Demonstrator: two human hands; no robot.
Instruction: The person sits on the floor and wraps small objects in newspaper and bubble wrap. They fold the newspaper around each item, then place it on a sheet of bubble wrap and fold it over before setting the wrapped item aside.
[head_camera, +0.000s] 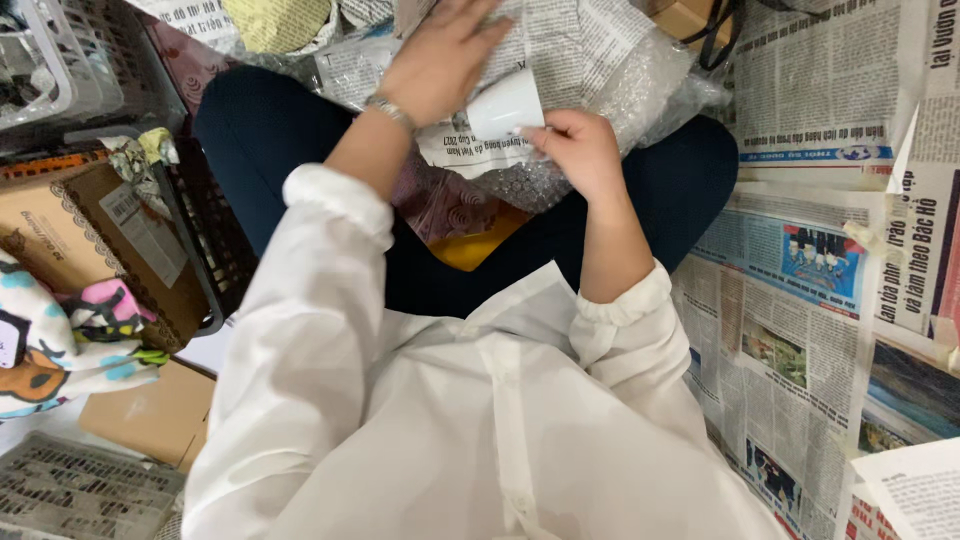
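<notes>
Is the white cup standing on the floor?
No, the right hand holds the white cup up over the newspaper on the lap.

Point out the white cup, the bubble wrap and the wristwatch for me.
white cup (505, 104), head view, on its side wall.
bubble wrap (640, 75), head view, on the bare sheet right of the cup.
wristwatch (389, 110), head view, on the metal band at the left wrist.

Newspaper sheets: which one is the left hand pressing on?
The crumpled newspaper sheet over bubble wrap on the lap, under the left hand; the others lie flat on the floor.
</notes>
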